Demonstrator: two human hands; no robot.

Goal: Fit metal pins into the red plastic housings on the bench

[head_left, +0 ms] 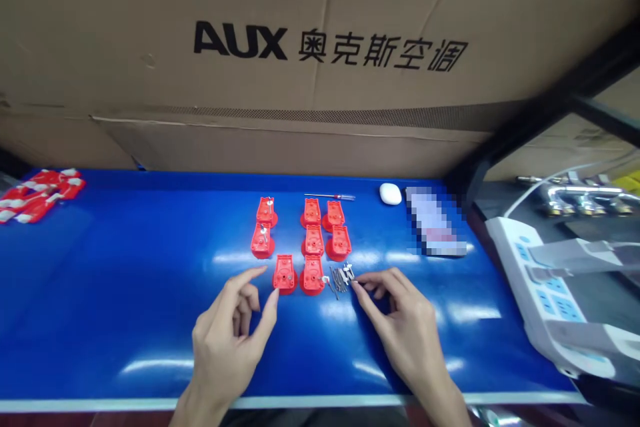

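Note:
Several red plastic housings (313,238) stand in loose groups on the blue table, their hollow sides facing up. My left hand (233,327) is open, thumb and forefinger apart, just left of the nearest red housing (285,272); nothing shows between them. My right hand (400,317) pinches thumb and forefinger together at the right edge of a small pile of metal pins with white ends (342,277). Whatever is between those fingertips is too small to make out. Two housings on the left (262,239) have a small metal-and-white piece lying in them.
A screwdriver (330,197) lies behind the housings, with a white rounded case (391,194) and a blurred-out phone-like slab (436,221) to its right. Red-and-white parts (43,193) are heaped far left. A power strip (545,293) borders the right; a large cardboard box (310,87) stands behind.

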